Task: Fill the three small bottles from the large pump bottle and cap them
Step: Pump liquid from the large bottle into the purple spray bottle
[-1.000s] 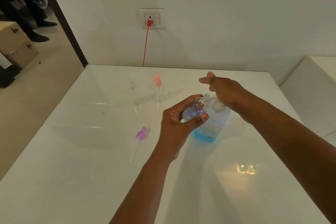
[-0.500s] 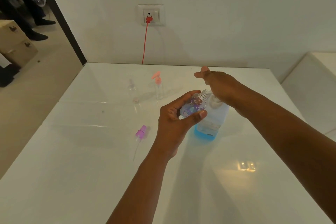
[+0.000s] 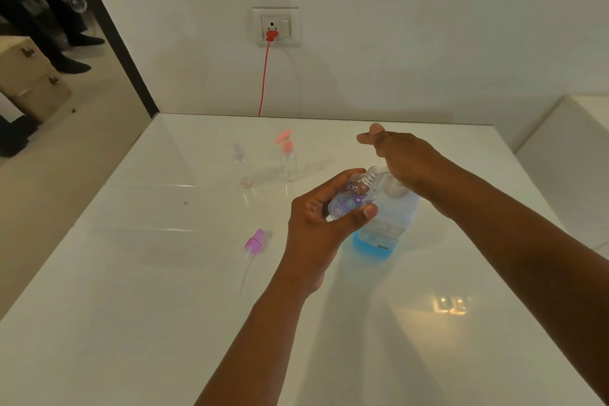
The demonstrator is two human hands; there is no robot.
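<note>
Left hand (image 3: pixel 316 224) grips a small clear bottle (image 3: pixel 354 198) with purple print, tilted so its open threaded neck meets the spout of the large pump bottle (image 3: pixel 389 224), which stands just right of it holding blue liquid. Left of that hand lie a purple spray cap (image 3: pixel 254 242) and, farther off, two small bottles, one clear-topped (image 3: pixel 241 165), one pink-pumped (image 3: pixel 288 158). Right hand (image 3: pixel 405 158) presses flat on the pump head, fingers straight.

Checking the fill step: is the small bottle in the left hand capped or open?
Open: the small bottle shows bare neck threads, and a purple spray cap lies on the table.
</note>
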